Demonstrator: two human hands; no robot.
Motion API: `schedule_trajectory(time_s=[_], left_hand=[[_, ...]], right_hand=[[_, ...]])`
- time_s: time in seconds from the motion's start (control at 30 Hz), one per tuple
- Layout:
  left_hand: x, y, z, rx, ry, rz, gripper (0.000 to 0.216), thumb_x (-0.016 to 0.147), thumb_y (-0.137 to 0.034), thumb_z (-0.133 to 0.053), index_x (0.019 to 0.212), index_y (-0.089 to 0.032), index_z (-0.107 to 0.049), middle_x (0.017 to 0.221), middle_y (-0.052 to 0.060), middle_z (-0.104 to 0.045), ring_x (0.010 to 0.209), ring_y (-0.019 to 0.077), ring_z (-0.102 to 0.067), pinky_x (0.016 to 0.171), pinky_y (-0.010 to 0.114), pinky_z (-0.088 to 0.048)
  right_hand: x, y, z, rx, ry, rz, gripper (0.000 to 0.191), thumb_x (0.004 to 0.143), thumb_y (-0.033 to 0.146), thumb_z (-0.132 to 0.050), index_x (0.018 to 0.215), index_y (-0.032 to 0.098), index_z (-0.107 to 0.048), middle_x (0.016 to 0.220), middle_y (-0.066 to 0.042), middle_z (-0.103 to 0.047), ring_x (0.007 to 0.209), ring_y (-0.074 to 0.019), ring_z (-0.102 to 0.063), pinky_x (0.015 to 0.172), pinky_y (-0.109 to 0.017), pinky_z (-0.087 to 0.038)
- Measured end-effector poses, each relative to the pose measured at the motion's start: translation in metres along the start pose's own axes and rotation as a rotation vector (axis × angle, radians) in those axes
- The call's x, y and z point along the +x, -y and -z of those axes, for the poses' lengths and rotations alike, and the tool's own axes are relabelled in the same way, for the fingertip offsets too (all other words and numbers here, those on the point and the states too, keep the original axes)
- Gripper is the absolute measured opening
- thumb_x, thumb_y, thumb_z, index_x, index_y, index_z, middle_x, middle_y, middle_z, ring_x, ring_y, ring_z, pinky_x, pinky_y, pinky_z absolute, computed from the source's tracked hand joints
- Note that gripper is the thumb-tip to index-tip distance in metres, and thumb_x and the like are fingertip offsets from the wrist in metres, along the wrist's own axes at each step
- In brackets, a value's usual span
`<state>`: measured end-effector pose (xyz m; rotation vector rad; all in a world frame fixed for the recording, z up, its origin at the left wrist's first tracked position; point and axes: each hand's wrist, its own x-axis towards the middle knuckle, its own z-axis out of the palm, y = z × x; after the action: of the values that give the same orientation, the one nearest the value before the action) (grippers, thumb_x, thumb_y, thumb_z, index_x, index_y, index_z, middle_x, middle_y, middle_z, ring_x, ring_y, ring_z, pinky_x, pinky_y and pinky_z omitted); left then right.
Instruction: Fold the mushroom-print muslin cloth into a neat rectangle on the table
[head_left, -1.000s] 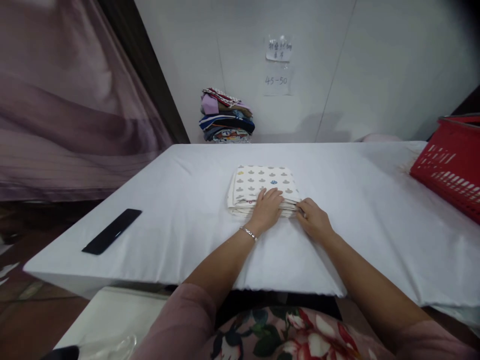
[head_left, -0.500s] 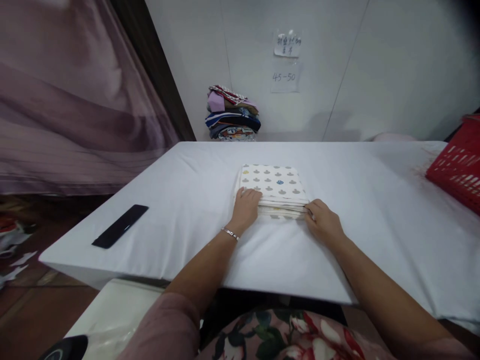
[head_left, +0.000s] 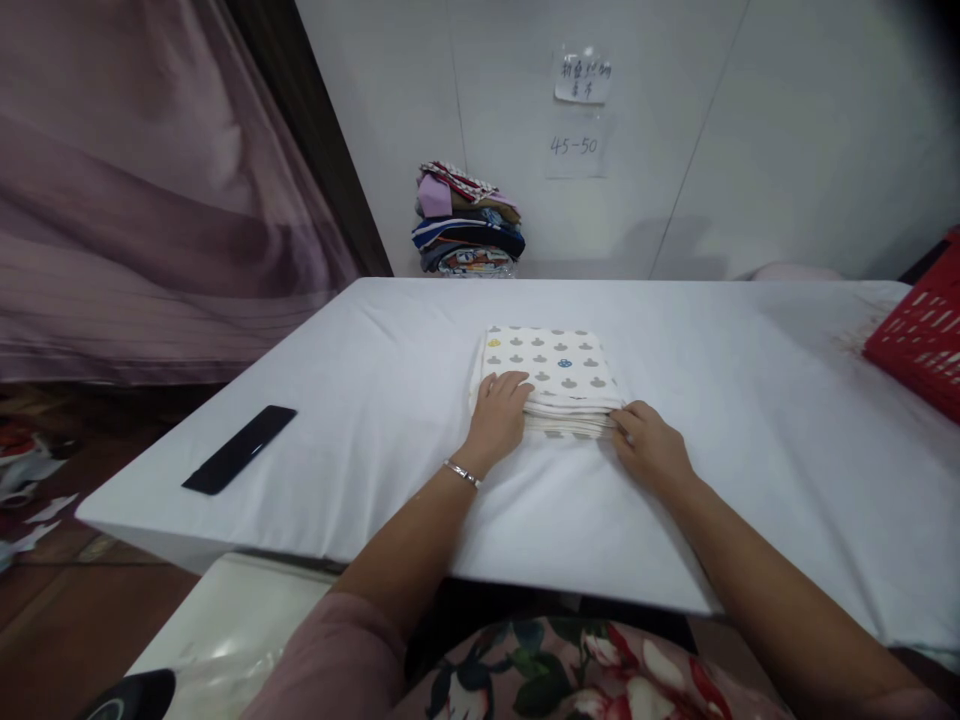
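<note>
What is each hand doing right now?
Left hand: open, flat on the folded cream patterned cloth.
Right hand: fingers at the cloth's near corner; grip unclear.

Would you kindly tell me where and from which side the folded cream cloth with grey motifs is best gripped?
Probably at its two near corners, coming from the person's side. The folded cream cloth with grey motifs lies flat on the white table, its layered edges facing that way, where the left hand and right hand already rest, so pinching there should keep the layers together.
</note>
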<state>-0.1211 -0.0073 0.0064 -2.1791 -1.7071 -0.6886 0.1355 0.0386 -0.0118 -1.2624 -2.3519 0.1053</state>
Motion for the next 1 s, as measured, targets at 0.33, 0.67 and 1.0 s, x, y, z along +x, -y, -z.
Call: schedule_trajectory(time_s=[0.33, 0.67, 1.0], left_hand=[[0.001, -0.018, -0.009, 0.015, 0.008, -0.132, 0.017, 0.085, -0.010, -0.045, 0.084, -0.020, -0.059, 0.129, 0.007, -0.055, 0.130, 0.0211, -0.039, 0.111, 0.047, -0.027], [0.001, -0.015, -0.009, 0.024, 0.101, -0.060, 0.018, 0.084, -0.015, -0.050, 0.092, -0.023, -0.064, 0.134, 0.004, -0.051, 0.133, 0.0236, -0.035, 0.113, 0.049, -0.022], [0.009, -0.026, -0.015, 0.084, 0.070, -0.030, 0.027, 0.076, -0.001, -0.046, 0.086, -0.018, -0.064, 0.133, 0.007, -0.051, 0.137, 0.0252, -0.028, 0.113, 0.053, -0.020]], right_hand=[[0.000, 0.002, 0.000, 0.009, -0.014, 0.023, 0.030, 0.084, 0.017, -0.045, 0.107, 0.028, -0.061, 0.101, -0.004, -0.056, 0.088, -0.0182, -0.053, 0.057, -0.026, -0.039], [0.002, 0.000, -0.002, 0.012, -0.015, 0.039, 0.026, 0.085, 0.016, -0.041, 0.106, 0.024, -0.055, 0.102, -0.004, -0.056, 0.090, -0.0173, -0.054, 0.059, -0.026, -0.041], [0.001, 0.003, 0.000, 0.017, -0.026, 0.032, 0.025, 0.084, 0.016, -0.042, 0.104, 0.024, -0.055, 0.101, -0.003, -0.056, 0.087, -0.0165, -0.054, 0.058, -0.025, -0.039]])
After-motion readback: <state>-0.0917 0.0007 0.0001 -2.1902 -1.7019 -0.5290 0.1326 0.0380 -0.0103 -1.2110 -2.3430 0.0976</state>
